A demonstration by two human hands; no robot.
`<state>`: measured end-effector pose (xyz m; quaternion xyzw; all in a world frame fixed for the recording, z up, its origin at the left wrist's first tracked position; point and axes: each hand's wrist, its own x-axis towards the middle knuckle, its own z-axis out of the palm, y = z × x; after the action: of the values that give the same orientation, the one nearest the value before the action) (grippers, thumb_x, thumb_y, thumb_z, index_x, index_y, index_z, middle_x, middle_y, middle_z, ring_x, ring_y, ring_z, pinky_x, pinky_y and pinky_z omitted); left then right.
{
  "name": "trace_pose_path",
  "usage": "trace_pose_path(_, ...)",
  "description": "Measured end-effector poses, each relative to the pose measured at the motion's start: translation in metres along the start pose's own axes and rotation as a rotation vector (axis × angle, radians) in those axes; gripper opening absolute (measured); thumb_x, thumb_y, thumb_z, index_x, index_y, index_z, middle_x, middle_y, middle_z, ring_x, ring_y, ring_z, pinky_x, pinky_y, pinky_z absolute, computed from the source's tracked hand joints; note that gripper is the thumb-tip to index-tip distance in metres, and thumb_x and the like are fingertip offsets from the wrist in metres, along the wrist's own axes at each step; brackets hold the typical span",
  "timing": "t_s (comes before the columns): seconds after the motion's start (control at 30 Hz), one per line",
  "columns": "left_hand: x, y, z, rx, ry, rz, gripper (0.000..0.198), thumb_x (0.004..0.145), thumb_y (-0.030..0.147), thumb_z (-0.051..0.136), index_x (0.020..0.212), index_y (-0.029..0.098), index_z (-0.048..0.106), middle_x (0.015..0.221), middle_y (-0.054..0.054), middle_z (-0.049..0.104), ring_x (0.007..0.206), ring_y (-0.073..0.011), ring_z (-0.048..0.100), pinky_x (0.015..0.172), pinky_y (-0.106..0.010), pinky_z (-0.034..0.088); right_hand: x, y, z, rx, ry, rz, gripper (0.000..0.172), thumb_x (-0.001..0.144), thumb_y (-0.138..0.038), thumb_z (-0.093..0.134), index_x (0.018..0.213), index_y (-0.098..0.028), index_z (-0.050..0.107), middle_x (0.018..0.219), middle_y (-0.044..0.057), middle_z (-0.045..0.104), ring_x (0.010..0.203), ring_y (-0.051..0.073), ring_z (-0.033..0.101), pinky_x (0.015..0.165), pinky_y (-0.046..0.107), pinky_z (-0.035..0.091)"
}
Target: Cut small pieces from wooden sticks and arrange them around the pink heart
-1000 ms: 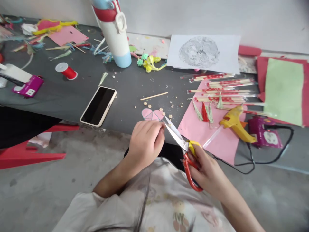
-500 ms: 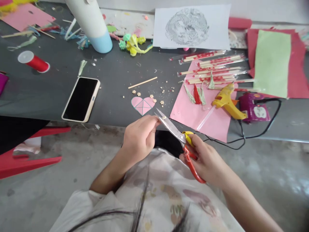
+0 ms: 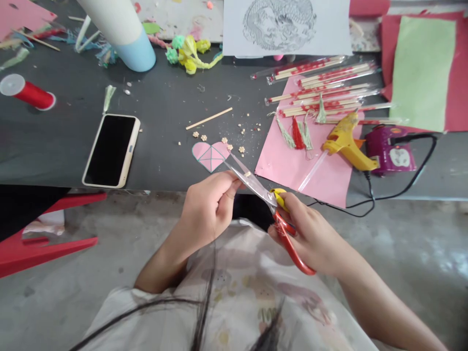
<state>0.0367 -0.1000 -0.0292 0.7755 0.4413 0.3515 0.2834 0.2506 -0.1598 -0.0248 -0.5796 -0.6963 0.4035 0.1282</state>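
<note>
My right hand (image 3: 305, 231) grips a pair of scissors (image 3: 256, 185) with red and yellow handles, its blades parted and pointing up and left. Closed in a pinch, my left hand (image 3: 210, 204) holds a short wooden stick (image 3: 247, 174), whose pale end shows between the blades; the remainder is hidden by my fingers. Just beyond the blade tips lies a pink paper heart (image 3: 209, 156) with dark lines. Small flower-shaped wooden pieces (image 3: 241, 149) and crumbs are scattered around it. Behind the heart rests a thin wooden stick (image 3: 209, 118).
A phone (image 3: 111, 151) and red thread spool (image 3: 34, 93) lie left, a white-blue bottle (image 3: 135, 48) behind. At right are pink paper (image 3: 272, 161), wrapped chopsticks (image 3: 329, 90), tassels (image 3: 298, 132) and a yellow glue gun (image 3: 347, 144) with its cord. A red stool (image 3: 54, 253) stands lower left.
The scissors blades have opened wider around the wooden stick, and more of its end shows. The view has shifted slightly, so the tabletop things sit higher in the picture.
</note>
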Motion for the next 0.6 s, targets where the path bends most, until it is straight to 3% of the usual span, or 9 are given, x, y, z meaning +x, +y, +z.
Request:
trace_pose_path(0.17,0.006,0.005,-0.001,-0.114,-0.045,-0.121,0.03,0.1,0.023,0.046,0.072,0.019,0.057,0.059,0.003,0.052,0.055,-0.0101,0.05,0.06,-0.021,0.043,0.002,-0.001,-0.001,-0.004,0.007,-0.024,0.026,0.091,-0.041,0.053,0.094,-0.025,0.033,0.083,0.003,0.06,0.069,0.02,0.058,0.057,0.03,0.042)
trace_pose_path(0.37,0.009,0.005,-0.004,-0.242,-0.083,-0.178,0.033,0.1,0.024,0.046,0.069,0.018,0.052,0.058,0.004,0.046,0.053,-0.0081,0.044,0.053,-0.021,0.036,0.003,-0.003,-0.006,-0.006,0.002,-0.02,0.026,0.091,-0.043,0.053,0.091,-0.026,0.033,0.076,0.0,0.056,0.061,0.017,0.053,0.053,0.029,0.04)
trace_pose_path(0.6,0.01,0.004,-0.008,-0.274,-0.136,-0.197,0.03,0.101,0.024,0.046,0.071,0.019,0.049,0.063,0.005,0.049,0.057,-0.007,0.045,0.055,-0.02,0.036,0.006,0.002,-0.016,0.353,-0.239,0.041,0.017,0.093,-0.036,0.049,0.088,-0.025,0.037,0.074,-0.004,0.05,0.057,0.012,0.044,0.051,0.025,0.039)
